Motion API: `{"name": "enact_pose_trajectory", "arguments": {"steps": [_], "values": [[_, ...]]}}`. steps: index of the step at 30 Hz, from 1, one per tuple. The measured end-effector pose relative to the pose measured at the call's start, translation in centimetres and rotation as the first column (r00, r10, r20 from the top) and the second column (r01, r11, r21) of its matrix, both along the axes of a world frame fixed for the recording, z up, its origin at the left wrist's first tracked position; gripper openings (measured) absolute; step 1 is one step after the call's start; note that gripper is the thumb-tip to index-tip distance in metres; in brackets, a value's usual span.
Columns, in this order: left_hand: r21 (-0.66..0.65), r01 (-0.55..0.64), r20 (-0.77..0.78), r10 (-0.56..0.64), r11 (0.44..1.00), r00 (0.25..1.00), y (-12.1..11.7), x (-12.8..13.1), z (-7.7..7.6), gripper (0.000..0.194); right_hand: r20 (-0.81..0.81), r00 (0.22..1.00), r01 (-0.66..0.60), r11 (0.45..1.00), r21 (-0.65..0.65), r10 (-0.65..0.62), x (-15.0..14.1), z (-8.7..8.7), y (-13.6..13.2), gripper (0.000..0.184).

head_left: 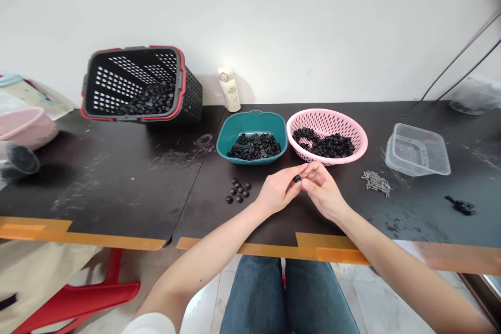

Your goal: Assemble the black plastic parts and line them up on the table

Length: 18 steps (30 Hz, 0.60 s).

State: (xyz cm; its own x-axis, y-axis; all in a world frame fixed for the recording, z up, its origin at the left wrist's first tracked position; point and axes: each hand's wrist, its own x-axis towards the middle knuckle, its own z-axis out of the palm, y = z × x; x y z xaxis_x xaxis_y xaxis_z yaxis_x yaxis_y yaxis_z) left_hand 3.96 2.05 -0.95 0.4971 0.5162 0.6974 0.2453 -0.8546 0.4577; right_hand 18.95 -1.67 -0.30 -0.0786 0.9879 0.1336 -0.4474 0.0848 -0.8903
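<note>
My left hand (278,188) and my right hand (321,191) meet over the table in front of the pink basket. Between their fingertips is a small round black part (297,178), pinched by the left hand, with right fingers touching it too. Its details are partly covered by the fingers. Left of my hands, several round black parts (239,198) lie in a loose group. Behind them stands a teal basin (223,141) with many small black pieces (256,147). The pink perforated basket (358,141) holds black ring-like pieces (332,145).
A dark basket with red trim (191,91) stands tilted at the back left, black parts inside. Near the wall is a white bottle (230,91). To the right are grey pins (376,183), a clear plastic box (438,154) and thin black pieces (462,205). Orange tape (329,248) lines the table's front edge.
</note>
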Motion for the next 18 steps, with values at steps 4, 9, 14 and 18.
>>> {"name": "enact_pose_trajectory", "arguments": {"steps": [4, 9, 14, 18], "values": [[0.125, -0.165, 0.041, 0.161, 0.978, 0.986, 0.3, -0.2, -0.1, 0.032, 0.023, 1.000, 0.010, 1.000, -0.030, -0.010, 0.5, -0.1, 0.4, 0.016], [0.333, -0.258, 0.026, 0.265, 0.907, 0.964, 0.4, -0.4, 0.1, 0.017, -0.005, 0.996, -0.085, 0.990, -0.115, 0.085, 1.1, -0.3, 1.0, 0.017], [0.326, -0.201, -0.213, 0.279, 0.924, 0.936, -0.5, -1.2, 0.7, 0.021, 0.026, 0.985, -0.160, 0.955, -0.248, 0.172, 1.7, -0.6, 1.5, 0.019], [0.224, -0.260, -0.413, 0.333, 0.939, 0.848, -1.5, -3.5, 0.3, 0.024, 0.245, 0.937, -0.167, 0.933, -0.318, 0.251, 1.5, -1.1, 1.6, 0.022]]}}
